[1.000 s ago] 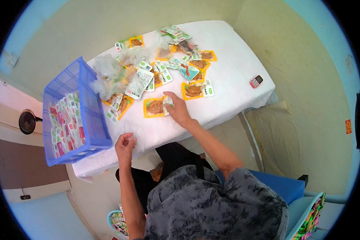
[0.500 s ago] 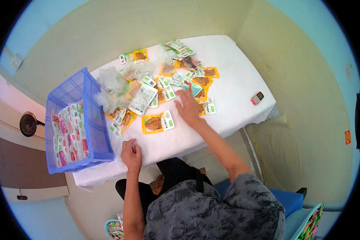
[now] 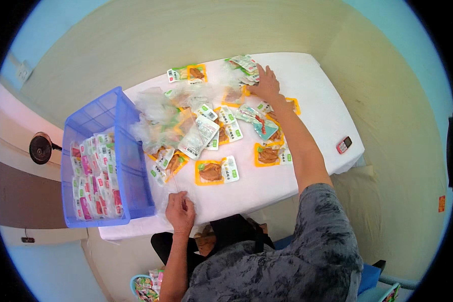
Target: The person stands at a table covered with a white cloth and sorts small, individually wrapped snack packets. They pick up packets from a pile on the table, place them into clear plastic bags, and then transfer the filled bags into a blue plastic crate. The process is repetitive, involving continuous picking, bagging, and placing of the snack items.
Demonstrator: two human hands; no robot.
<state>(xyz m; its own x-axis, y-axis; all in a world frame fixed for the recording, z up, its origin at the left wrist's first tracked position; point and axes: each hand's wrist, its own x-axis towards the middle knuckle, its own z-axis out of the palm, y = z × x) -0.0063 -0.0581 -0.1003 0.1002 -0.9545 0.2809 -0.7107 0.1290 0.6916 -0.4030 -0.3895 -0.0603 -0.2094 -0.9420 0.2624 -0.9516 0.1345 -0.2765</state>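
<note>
My left hand is closed on a clear plastic bag at the table's near edge, right of the blue crate. My right hand reaches to the back of the table with fingers apart, touching or just over a stack of white-and-green packets. A lone yellow-and-white packet with brown food lies near the middle front. More yellow packets, a teal packet, a white pouch and crumpled clear bags form a loose pile across the table.
The blue crate holds several rows of white-and-pink packets. A phone lies on the white-covered table at the right. A basin of packets is on the floor, a blue seat is at lower right and a wall runs behind.
My right hand has left the lone front packet and moved away from me to the back stack. My left hand stays at the front edge with the clear bag.
</note>
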